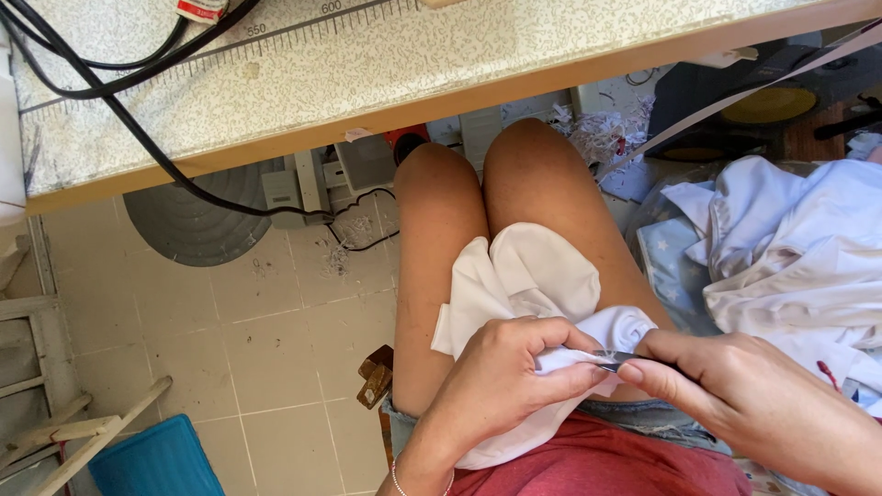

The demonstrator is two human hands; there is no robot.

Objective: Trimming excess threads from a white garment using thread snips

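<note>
While seated, person has white cloth piece (528, 276) bunched on bare thighs. Left hand (510, 367), fingers (574, 375) curled tight, pinches cloth edge. Right hand (735, 390), fingers closed, grips small dark metal tool (614, 360), tip touching cloth at left thumb. White fabric pile (790, 248) lies right; tabletop (367, 83) above knees.

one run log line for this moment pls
left hand: pinching white fabric piece on lap | right hand: holding thin dark metal tool, tip at fabric | pile of white cloth at right
</note>
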